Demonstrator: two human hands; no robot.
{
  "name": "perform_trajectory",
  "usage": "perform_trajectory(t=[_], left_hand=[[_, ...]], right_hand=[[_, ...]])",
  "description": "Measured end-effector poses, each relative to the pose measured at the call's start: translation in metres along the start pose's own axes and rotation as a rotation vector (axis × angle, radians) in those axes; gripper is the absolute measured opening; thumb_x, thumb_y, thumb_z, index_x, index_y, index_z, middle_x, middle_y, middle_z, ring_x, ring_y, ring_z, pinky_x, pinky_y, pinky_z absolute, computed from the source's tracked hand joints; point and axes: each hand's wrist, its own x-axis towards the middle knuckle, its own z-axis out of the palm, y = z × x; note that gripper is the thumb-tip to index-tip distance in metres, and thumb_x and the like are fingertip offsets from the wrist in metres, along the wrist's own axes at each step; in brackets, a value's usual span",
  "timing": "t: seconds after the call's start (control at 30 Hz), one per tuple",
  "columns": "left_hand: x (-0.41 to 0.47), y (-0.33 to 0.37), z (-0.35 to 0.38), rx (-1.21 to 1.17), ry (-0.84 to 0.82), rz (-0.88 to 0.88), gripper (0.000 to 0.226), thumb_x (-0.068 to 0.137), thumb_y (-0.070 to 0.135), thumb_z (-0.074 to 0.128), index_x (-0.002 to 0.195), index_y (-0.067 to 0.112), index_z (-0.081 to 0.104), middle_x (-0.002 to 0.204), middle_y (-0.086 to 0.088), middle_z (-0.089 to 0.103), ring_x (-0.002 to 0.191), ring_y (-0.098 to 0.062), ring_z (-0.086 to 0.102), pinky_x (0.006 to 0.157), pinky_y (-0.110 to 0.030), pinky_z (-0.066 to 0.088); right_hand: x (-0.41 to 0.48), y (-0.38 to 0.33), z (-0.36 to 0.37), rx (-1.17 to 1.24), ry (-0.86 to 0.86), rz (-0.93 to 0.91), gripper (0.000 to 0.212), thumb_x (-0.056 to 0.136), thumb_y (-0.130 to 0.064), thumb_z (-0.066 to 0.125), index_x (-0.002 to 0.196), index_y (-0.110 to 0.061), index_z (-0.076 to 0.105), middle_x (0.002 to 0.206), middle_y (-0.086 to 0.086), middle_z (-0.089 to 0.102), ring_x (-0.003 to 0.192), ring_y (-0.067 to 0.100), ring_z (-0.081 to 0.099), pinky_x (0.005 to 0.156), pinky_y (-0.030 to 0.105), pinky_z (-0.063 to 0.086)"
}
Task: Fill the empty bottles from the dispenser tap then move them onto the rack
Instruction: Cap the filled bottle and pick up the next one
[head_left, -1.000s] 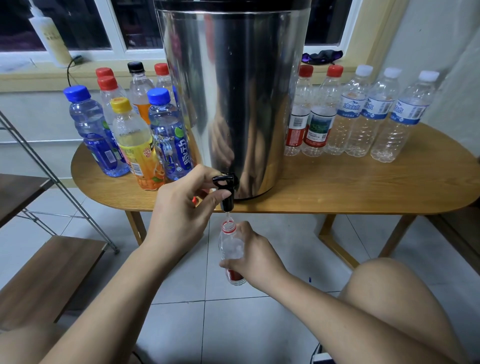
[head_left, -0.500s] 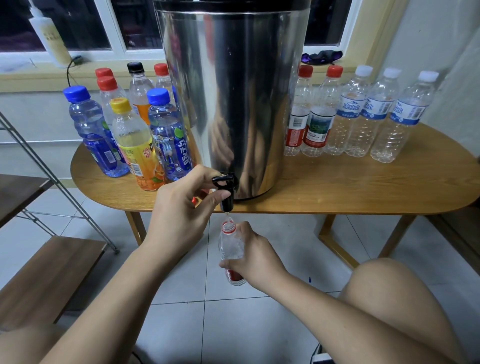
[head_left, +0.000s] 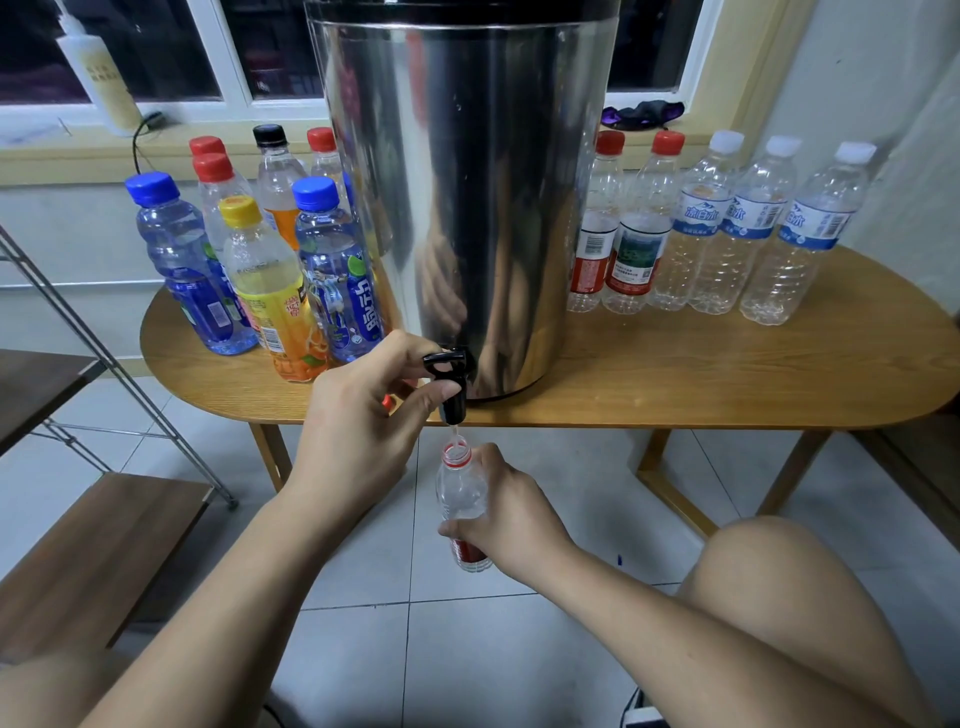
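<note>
Head view: steel dispenser (head_left: 467, 182) on the table (head_left: 727, 374), black tap (head_left: 449, 382) at centre frame.
Left hand (head_left: 358, 431): fingers curled over the tap lever, thumb under it.
Right hand (head_left: 511, 512): wrapped round the open bottle (head_left: 460, 488), lower centre.
Bottle position: upright below the table edge, mouth just under the spout, a thin stream between them.
Rack (head_left: 78, 545): wooden shelves, lower left.

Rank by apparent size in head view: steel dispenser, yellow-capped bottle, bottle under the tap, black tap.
steel dispenser
yellow-capped bottle
bottle under the tap (nearer, partly hidden by right hand: this pair unsure)
black tap
</note>
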Motion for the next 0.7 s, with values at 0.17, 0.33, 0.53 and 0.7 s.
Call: perform_trajectory(t=[0.17,0.33,0.53,0.7], left_hand=[[0.0004,0.0025,-0.0007,-0.004,0.003,0.004,0.026,0.094,0.011,0.083,0.107,0.028,0.068,0.100,0.028,0.070,0.088,0.000,0.067,0.077,-0.010,0.047],[0.0006,0.0010,-0.0010,0.002,0.005,0.002,0.020,0.094,0.013,0.083,0.108,0.022,0.071,0.101,0.028,0.070,0.089,-0.004,0.067,0.076,-0.015,0.050],[0.0001,0.0006,-0.0007,0.001,0.004,0.007,0.020,0.094,0.012,0.083,0.107,0.021,0.071,0.102,0.027,0.071,0.088,-0.005,0.068,0.076,-0.014,0.049],[0.0011,0.0012,0.0001,0.003,0.006,0.003,0.020,0.094,0.011,0.083,0.107,0.020,0.071,0.106,0.023,0.071,0.088,-0.003,0.068,0.077,-0.009,0.046]], right_hand=[[-0.0001,-0.0002,0.0000,-0.003,-0.005,0.000,0.071,0.072,-0.045,0.094,0.112,-0.035,0.036,0.117,-0.005,0.069,0.101,0.025,0.066,0.082,0.037,0.057],[-0.0009,0.0001,-0.0001,0.001,-0.004,-0.005,0.071,0.072,-0.046,0.094,0.110,-0.037,0.035,0.115,-0.007,0.068,0.100,0.024,0.066,0.079,0.037,0.056],[-0.0006,-0.0001,0.0005,0.000,-0.001,0.000,0.070,0.071,-0.046,0.093,0.110,-0.037,0.035,0.113,-0.008,0.068,0.100,0.024,0.066,0.079,0.038,0.057],[0.0002,-0.0003,0.0011,-0.002,0.002,0.003,0.069,0.070,-0.044,0.092,0.104,-0.038,0.033,0.107,-0.007,0.067,0.095,0.026,0.065,0.075,0.037,0.054]])
